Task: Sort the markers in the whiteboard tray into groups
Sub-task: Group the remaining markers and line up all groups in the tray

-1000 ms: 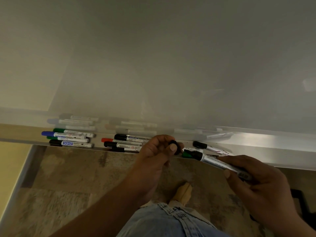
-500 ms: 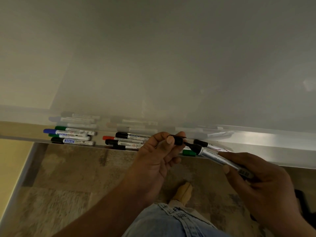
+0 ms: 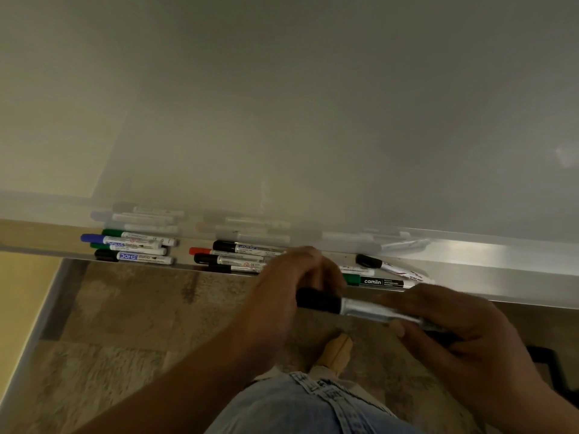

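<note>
Cap now back on, the black marker lies crosswise, its barrel gripped by the right hand's fingers. The cap points at the left hand, which is curled with its grip unclear and sits nearer the tray.

Metal whiteboard tray — black-capped markers: five | green-capped markers: three | blue-capped marker: one, left end | red-capped marker: one | marker with cap hidden: one | black-capped silver marker held off the tray: one | left hand, right hand: two
</note>
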`<act>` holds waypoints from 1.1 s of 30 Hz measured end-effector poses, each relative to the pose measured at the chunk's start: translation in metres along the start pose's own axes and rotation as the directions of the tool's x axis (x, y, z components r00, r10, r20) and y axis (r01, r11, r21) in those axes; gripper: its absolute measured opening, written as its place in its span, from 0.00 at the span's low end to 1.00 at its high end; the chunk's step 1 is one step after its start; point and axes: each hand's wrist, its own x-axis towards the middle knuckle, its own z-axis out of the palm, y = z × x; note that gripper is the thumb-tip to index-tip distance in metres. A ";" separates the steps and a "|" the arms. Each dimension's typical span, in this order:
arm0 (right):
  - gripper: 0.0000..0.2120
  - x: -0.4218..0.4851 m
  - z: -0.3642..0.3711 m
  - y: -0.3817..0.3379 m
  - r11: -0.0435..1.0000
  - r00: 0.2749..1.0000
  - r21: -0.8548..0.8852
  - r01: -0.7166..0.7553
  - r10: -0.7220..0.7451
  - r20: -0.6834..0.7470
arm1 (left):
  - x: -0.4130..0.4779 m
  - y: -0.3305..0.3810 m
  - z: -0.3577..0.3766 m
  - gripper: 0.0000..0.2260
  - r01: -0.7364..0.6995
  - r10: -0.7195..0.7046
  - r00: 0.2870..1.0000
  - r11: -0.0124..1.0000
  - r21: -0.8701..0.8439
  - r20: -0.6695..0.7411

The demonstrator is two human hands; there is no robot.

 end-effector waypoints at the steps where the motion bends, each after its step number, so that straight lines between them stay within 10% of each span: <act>1: 0.14 0.002 0.001 -0.002 1.000 0.999 -0.002 0.027 -0.027 0.030 | -0.001 0.002 0.004 0.21 0.013 -0.012 1.000 0.999 -0.035 0.021; 6: 0.13 0.009 -0.009 -0.008 0.999 0.994 0.029 0.039 -0.042 0.103 | -0.004 0.008 0.018 0.34 0.061 -0.057 0.996 0.997 -0.055 0.075; 24: 0.15 0.014 -0.002 0.001 0.998 0.984 0.063 -0.006 -0.005 0.178 | -0.021 -0.002 0.012 0.26 0.268 -0.267 0.963 0.962 -0.044 0.022; 33: 0.11 0.008 0.021 0.069 0.994 0.995 -0.052 -0.096 0.096 -0.015 | 0.037 -0.008 -0.005 0.20 0.040 -0.059 0.998 0.884 0.467 0.026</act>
